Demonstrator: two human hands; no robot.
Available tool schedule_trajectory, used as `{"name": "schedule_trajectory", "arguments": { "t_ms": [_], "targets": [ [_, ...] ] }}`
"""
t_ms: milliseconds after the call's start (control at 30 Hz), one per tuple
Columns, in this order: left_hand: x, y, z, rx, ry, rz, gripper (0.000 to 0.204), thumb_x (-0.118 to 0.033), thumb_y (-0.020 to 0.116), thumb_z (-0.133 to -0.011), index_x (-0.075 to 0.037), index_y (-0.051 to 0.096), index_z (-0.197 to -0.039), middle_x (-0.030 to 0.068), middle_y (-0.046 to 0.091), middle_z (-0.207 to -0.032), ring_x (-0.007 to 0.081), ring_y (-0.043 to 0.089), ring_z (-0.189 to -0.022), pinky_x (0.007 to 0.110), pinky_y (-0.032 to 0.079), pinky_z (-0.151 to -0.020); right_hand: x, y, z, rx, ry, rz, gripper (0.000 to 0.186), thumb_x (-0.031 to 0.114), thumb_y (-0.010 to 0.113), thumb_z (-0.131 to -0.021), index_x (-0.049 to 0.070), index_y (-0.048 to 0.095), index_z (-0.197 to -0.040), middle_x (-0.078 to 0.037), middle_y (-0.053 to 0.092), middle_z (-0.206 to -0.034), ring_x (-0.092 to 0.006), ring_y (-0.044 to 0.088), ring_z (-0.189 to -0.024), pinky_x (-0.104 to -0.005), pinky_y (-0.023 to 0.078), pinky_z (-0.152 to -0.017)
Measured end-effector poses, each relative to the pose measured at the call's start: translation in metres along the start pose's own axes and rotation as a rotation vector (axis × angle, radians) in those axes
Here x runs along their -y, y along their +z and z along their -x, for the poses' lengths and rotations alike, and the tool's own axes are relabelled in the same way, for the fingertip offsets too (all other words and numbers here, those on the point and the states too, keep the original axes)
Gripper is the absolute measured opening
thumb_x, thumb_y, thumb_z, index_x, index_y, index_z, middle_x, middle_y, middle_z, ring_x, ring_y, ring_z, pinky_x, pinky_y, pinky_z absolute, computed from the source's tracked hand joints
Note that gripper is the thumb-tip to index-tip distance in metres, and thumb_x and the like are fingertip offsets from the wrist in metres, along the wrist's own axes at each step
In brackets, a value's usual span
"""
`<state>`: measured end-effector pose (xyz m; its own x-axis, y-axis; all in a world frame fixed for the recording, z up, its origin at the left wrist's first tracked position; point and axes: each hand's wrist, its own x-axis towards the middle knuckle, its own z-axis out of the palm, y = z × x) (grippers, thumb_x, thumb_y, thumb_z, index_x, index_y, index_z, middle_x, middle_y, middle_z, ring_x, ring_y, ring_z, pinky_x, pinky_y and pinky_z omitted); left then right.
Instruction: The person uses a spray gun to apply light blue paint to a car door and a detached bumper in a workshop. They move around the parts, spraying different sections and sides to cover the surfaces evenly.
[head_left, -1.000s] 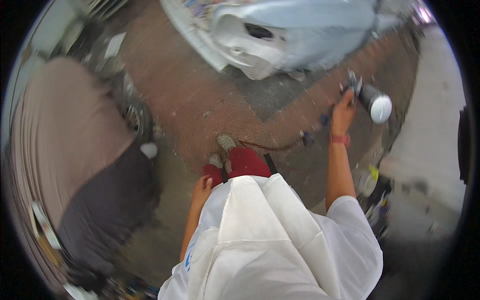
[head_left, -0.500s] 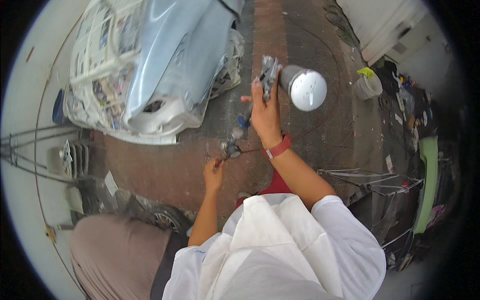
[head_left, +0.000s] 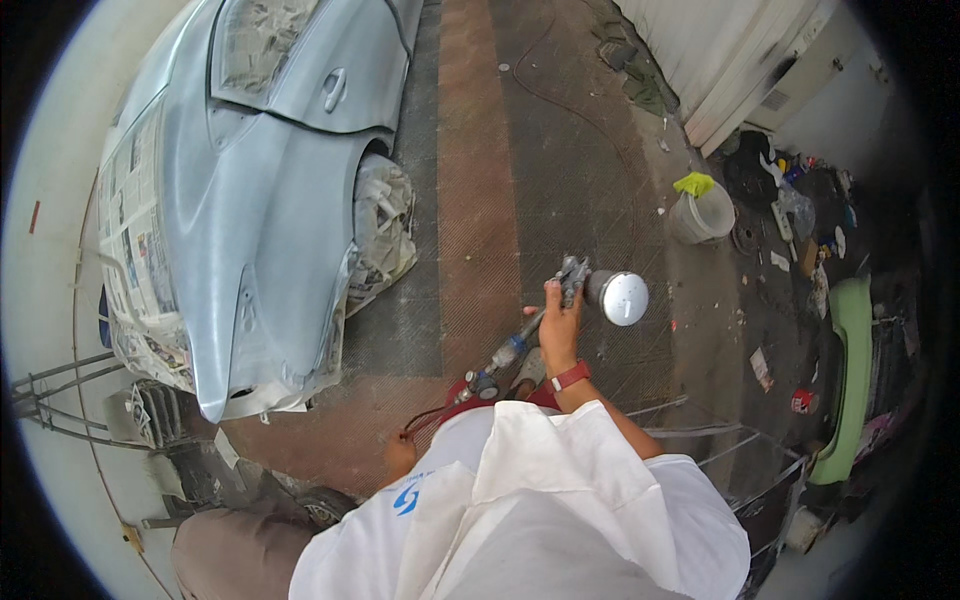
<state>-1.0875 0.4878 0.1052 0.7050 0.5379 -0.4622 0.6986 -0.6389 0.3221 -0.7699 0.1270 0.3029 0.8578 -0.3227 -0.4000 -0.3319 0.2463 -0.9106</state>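
Observation:
My right hand (head_left: 560,327) grips a metal spray gun (head_left: 572,280) with a dark cup and shiny round lid (head_left: 624,298). Below the gun hang a blue fitting (head_left: 512,349) and small gauge, with a hose (head_left: 430,416) running to the left. At the lower middle, partly behind my white top, my left hand (head_left: 400,448) is closed on that hose. To the left of the gun stands a pale blue car body (head_left: 280,200). Newspaper (head_left: 135,230) covers part of its front, and crumpled masking (head_left: 383,210) fills the wheel opening.
Right: a bucket (head_left: 703,214) with a yellow cloth, scattered clutter, a green bumper (head_left: 843,380) and wire stands. Lower left: a brown cover (head_left: 240,560) over something with a wheel. Left: metal racks against the wall. A hose crosses the floor (head_left: 470,120) beside the car.
My view has turned right, bringing the car's side to the left. My left hand has moved from my waist onto the hose. The gun in my right hand has come lower and inward.

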Motion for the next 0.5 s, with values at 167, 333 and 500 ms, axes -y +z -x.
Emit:
{"name": "schedule_trajectory", "arguments": {
  "t_ms": [167,333,500],
  "targets": [
    [-0.132,0.003,-0.096,0.054,0.008,-0.060,0.030,-0.032,0.065,-0.098,-0.004,0.072,-0.106,0.0234,0.074,-0.105,0.0434,0.070,-0.099,0.048,0.053,-0.085,0.085,-0.007,-0.129,-0.158,-0.121,-0.139,0.054,0.025,0.057,-0.108,0.006,0.038,-0.155,-0.014,0.057,-0.131,-0.0229,0.060,-0.121,-0.0346,0.066,-0.070],
    [-0.251,0.012,-0.200,0.266,-0.006,-0.013,0.033,-0.033,0.062,-0.098,-0.006,0.072,-0.115,0.0249,0.073,-0.107,0.0416,0.070,-0.102,0.049,0.053,-0.087,0.166,0.001,-0.285,-0.203,-0.268,-0.232,0.042,0.024,0.059,-0.106,0.006,0.049,-0.143,-0.009,0.059,-0.125,-0.0189,0.065,-0.105,-0.0331,0.064,-0.065],
    [-0.360,0.032,-0.331,0.383,0.097,-0.099,0.038,-0.037,0.060,-0.099,-0.005,0.071,-0.117,0.0255,0.073,-0.107,0.0410,0.069,-0.102,0.050,0.052,-0.089,0.246,0.023,-0.438,-0.256,-0.419,-0.269,0.036,0.025,0.062,-0.105,0.002,0.059,-0.133,-0.010,0.065,-0.122,-0.0178,0.067,-0.104,-0.0355,0.063,-0.069]
  ]
}}
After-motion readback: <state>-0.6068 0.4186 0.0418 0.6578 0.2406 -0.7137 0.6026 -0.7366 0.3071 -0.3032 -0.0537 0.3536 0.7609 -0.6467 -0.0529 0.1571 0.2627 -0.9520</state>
